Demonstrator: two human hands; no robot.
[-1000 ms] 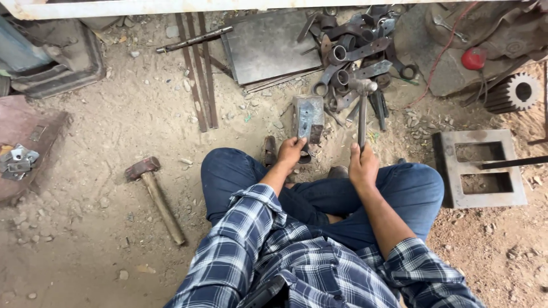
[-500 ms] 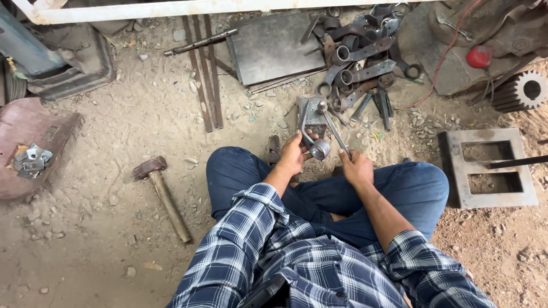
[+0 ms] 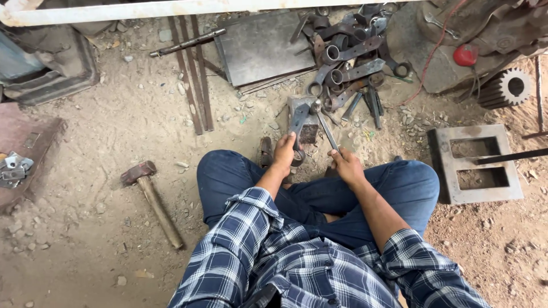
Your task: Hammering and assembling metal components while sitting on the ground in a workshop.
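Left hand (image 3: 283, 149) gripping spanner (image 3: 298, 122), wrench pile (image 3: 348, 63) beyond (sledgehammer (image 3: 153, 201) aside)

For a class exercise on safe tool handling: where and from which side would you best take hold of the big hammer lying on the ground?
Grip the big hammer by its wooden handle, near the free lower end, coming from above. The handle lies flat on the bare ground, clear of other things, while the heavy head sits at the upper left end.

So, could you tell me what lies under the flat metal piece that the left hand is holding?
The flat metal piece in the left hand rests on a grey metal block standing on the sandy ground. The right hand holds a small hammer over it. The block's underside is hidden.
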